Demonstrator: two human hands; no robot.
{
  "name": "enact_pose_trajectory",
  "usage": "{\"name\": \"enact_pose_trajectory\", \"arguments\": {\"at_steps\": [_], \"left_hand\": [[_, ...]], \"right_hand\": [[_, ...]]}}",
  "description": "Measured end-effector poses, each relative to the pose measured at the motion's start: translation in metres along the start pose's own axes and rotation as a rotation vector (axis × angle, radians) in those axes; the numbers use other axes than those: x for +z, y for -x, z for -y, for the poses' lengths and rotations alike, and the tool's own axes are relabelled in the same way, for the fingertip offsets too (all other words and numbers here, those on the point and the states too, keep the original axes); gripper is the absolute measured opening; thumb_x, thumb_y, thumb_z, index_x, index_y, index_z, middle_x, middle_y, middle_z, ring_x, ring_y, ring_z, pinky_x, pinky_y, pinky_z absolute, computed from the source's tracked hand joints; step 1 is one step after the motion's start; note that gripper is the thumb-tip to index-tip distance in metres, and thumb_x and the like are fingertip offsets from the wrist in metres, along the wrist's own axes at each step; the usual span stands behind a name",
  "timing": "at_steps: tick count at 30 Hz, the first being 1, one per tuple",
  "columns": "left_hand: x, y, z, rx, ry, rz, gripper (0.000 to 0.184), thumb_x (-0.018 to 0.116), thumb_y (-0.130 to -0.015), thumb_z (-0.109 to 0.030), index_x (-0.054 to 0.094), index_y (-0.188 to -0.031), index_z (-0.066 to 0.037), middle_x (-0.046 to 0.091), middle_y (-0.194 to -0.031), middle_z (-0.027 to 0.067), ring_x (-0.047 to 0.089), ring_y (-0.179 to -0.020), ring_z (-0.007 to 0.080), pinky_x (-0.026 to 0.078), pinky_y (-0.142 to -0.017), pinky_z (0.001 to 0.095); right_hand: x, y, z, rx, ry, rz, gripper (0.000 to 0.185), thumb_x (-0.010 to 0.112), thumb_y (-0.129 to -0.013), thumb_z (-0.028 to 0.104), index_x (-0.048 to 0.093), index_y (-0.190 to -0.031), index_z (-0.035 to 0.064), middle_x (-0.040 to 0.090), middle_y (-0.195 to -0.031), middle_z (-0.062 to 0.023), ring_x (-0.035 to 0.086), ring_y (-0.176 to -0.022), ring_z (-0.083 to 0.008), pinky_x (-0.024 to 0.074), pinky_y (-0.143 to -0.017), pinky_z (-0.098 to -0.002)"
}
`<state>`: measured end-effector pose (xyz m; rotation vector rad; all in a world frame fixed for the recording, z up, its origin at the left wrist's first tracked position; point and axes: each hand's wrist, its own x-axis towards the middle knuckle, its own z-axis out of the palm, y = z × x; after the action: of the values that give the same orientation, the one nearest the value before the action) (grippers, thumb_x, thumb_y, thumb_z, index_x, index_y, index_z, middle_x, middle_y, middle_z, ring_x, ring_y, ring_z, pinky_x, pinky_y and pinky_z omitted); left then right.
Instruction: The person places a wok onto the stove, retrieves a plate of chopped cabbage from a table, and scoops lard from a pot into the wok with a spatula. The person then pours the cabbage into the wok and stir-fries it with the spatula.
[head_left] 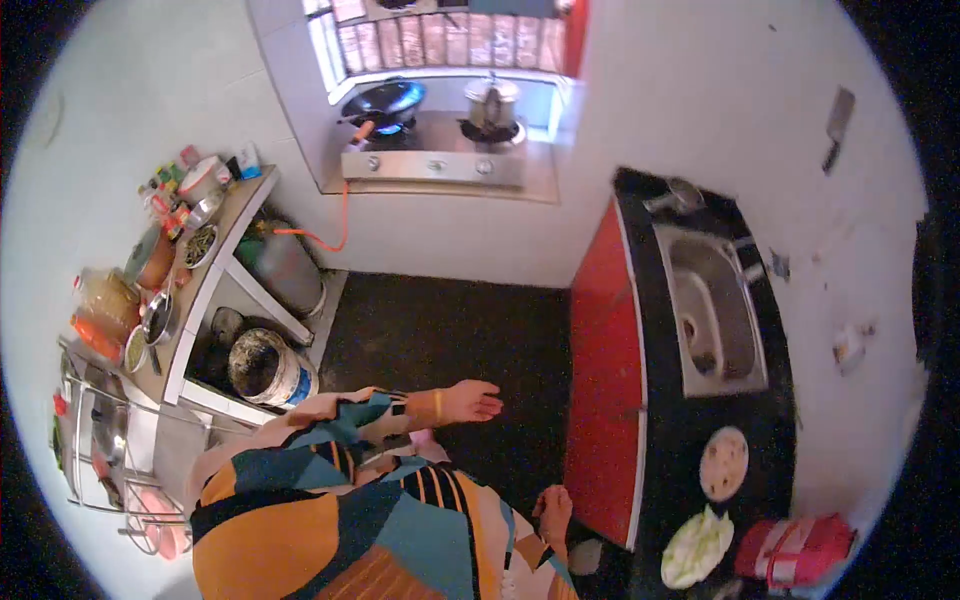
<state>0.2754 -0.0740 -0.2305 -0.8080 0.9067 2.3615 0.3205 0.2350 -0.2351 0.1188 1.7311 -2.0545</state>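
My left hand (470, 401) is held out over the dark floor at the centre, below a yellow band on the wrist. Its fingers are stretched out and nothing is in it. Low in the view, my right hand (552, 507) hangs beside the red cabinet (605, 400), its fingers curled; whether it holds anything is too small to tell. A plate of pale green sliced vegetable (697, 547) and a plate with pale pieces (723, 464) lie on the black counter to the right.
Ahead, a two-burner stove (435, 165) bears a wok (385, 100) over a blue flame and a lidded pot (492, 104). A sink (712, 310) is at right. Bowls and bottles crowd the left shelf, with a bucket (270, 368) and gas cylinder (288, 272) below.
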Motion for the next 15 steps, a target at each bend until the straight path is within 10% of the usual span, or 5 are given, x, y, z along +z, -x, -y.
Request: {"name": "enact_pose_trajectory", "arguments": {"at_steps": [11,15], "left_hand": [[-0.260,0.149,-0.101,0.360,0.721,-0.341,0.022,0.052,-0.080,-0.021,0.051,-0.096,-0.006,0.055,-0.092,0.0119,0.053,-0.080,0.0236,0.045,-0.068,0.0346],[-0.306,0.195,-0.085,0.720,0.898,-0.395,0.019,0.051,-0.080,-0.019,0.050,-0.096,-0.007,0.055,-0.089,0.0116,0.053,-0.077,0.0244,0.045,-0.065,0.0352]], "right_hand": [[0.336,-0.237,0.095,-0.616,0.737,0.634,0.012,0.052,-0.077,0.009,0.055,-0.087,0.0027,0.051,-0.061,-0.0024,0.045,-0.050,-0.0075,0.0380,-0.047,-0.0224],[0.486,-0.290,0.166,-0.767,0.919,0.920,0.022,0.053,-0.075,0.014,0.054,-0.095,0.0065,0.058,-0.072,-0.0134,0.057,-0.064,-0.0269,0.0447,-0.059,-0.0363]]}}
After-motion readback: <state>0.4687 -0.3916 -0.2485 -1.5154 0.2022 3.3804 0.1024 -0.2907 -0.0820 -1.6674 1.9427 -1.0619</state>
